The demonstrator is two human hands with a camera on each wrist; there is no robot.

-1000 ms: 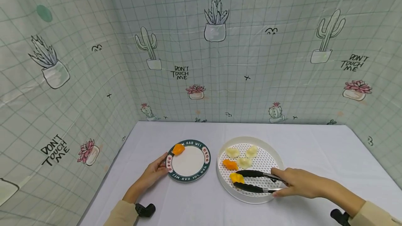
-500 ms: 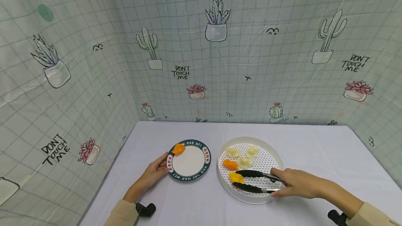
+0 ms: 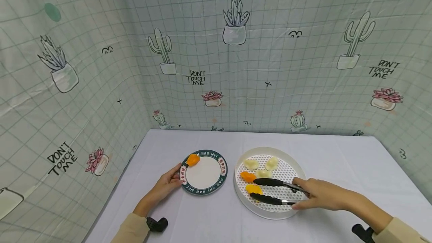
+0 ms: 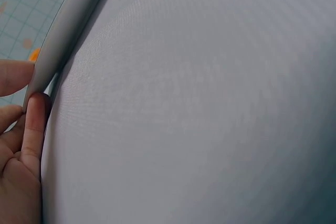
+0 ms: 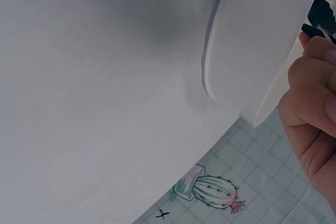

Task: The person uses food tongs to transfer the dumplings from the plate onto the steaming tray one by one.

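My left hand [image 3: 168, 181] pinches the left rim of a small plate [image 3: 202, 173] with a dark green lettered border. In the left wrist view the thumb lies over the rim [image 4: 65, 30] and a finger is beneath it. An orange piece [image 3: 193, 159] lies at the plate's upper left. My right hand [image 3: 318, 195] holds black-tipped metal tongs [image 3: 270, 200] over a round white tray [image 3: 243, 203]. The tong arms are spread, their tips on either side of a yellow piece [image 3: 254, 189]. Another orange piece [image 3: 248, 176] lies just beyond the upper tip.
Several pale yellow pieces [image 3: 251, 164] lie on the tray's perforated surface behind the tongs. Plate and tray stand side by side on a white-covered table [image 3: 202, 220]. A cactus-printed cloth [image 3: 243, 66] hangs behind and at the sides.
The tongs have spread wider: their upper arm has shifted away from the yellow piece, toward the orange and pale pieces. The left hand and plate hold still.
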